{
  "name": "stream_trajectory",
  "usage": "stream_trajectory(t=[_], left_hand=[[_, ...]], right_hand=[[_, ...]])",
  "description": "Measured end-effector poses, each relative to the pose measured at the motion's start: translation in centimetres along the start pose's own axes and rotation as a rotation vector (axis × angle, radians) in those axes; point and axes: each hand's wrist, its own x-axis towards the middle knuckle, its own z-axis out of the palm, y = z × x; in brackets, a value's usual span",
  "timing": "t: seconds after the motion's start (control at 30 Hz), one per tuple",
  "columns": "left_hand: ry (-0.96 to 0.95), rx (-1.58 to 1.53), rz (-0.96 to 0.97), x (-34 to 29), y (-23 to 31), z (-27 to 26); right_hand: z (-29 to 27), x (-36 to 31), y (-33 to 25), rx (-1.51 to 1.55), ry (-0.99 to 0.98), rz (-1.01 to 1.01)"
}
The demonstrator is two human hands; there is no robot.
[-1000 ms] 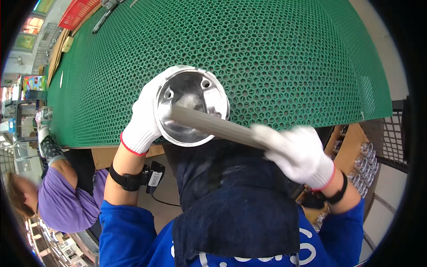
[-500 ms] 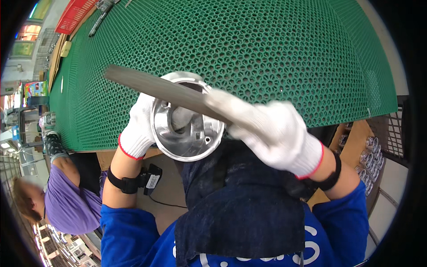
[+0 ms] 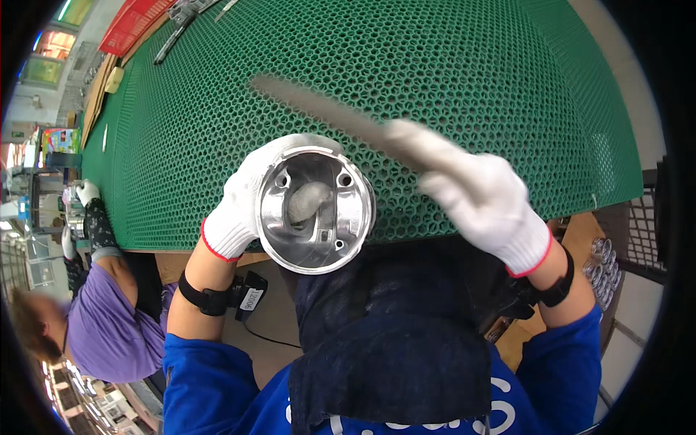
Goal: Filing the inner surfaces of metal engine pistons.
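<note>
My left hand (image 3: 243, 192), in a white knit glove with a red cuff, grips a round, shiny metal housing (image 3: 353, 217). Its open side faces up, showing bolt holes and a curved inner wall. White glove fabric shows through an opening inside it. In my right hand (image 3: 487, 199), gloved the same way, is a long grey flat file (image 3: 319, 105), blurred by motion. The file slants up and left, apart from the housing and above the green mat. My right fingers are closed around its near end.
A green honeycomb mat (image 3: 449, 80) covers the bench. At the far left are a red crate (image 3: 134, 25) and a dark metal tool (image 3: 172, 40). A co-worker in purple (image 3: 109, 326) is on the left. Several shiny round parts (image 3: 600, 272) stand low at the right.
The file has moved up and right, off the housing, with my right hand. My left hand and the housing have shifted slightly right and down, uncovering the housing's inside.
</note>
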Motion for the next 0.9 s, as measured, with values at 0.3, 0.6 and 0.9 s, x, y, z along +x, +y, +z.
stream_trajectory(t=[0.3, 0.6, 0.9], left_hand=[[0.231, 1.043, 0.608, -2.5, 1.5, -0.6], [-0.038, 0.851, 0.164, -10.3, 6.6, 2.6], [-0.243, 1.373, 0.63, -3.4, 7.0, 1.0]], right_hand=[[-3.9, -3.7, 3.0, -0.077, 0.361, 0.26], [-4.4, -5.0, -1.7, 1.726, -0.143, 0.584], [-4.5, -5.8, -4.3, 1.601, -0.234, 0.602]])
